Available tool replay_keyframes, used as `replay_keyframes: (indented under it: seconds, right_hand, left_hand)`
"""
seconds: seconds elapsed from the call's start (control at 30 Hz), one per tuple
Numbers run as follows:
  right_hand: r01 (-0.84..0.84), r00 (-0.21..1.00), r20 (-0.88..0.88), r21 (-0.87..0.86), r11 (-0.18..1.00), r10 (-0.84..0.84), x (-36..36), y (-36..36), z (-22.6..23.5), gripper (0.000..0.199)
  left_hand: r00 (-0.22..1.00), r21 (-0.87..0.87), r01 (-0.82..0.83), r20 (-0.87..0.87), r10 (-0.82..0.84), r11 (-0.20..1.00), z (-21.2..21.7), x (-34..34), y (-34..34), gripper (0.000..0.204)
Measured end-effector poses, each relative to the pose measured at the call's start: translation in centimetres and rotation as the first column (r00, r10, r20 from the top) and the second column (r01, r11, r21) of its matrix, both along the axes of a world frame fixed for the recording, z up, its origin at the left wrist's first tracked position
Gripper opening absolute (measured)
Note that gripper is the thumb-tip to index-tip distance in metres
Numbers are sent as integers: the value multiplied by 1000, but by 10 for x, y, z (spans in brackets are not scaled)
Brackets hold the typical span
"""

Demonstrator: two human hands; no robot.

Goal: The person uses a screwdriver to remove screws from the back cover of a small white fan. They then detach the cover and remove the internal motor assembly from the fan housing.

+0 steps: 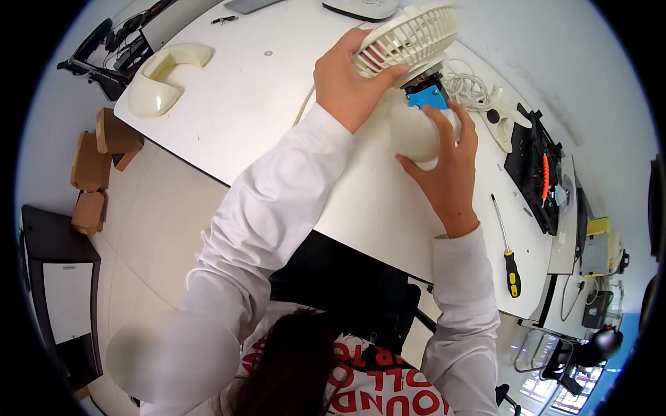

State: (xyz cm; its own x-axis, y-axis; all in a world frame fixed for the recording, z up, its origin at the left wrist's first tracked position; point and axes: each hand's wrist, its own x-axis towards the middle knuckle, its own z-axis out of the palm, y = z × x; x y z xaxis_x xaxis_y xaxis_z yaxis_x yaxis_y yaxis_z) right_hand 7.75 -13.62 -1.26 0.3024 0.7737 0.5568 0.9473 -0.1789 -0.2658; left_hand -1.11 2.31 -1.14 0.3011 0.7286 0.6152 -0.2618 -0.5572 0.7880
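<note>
Right now both hands are on a small cream fan (409, 41) near the far edge of the white table (263, 104). The left hand (347, 83) is closed over the rim of the fan's grille, thumb and fingers wrapped round it, holding the head tilted. The right hand (447, 166) cups the rounded cream base (413, 132) from below, fingers curled up its side. Between grille and base a blue part (427, 97) shows bare, with dark parts just above it. A coil of white cord (468, 87) lies just beside the fan toward the table's right edge. A yellow-and-black screwdriver (508, 253) rests near the front right corner, well apart from the hands, and a loose cream cover (163, 76) sits by the left edge. As I judge it, the head could twist off line with the base if either grip slackens, straining the exposed parts; the cord could also snag and drag the fan sideways.
</note>
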Motion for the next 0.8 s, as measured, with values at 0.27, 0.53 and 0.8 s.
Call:
replay_keyframes:
  seconds: [0.27,0.53,0.8]
  right_hand:
    - [-173,977,-147,-139,975,152,19,-43,16,78]
    - [-160,986,-58,-32,987,158,24,-82,11,76]
    - [-275,959,113,167,947,259,26,-94,-4,81]
  left_hand:
    - [997,13,16,-71,-15,1000,-1,0,3,42]
    - [990,169,12,-143,12,986,-8,1,5,42]
    - [923,226,47,-383,44,973,5,-8,1,43]
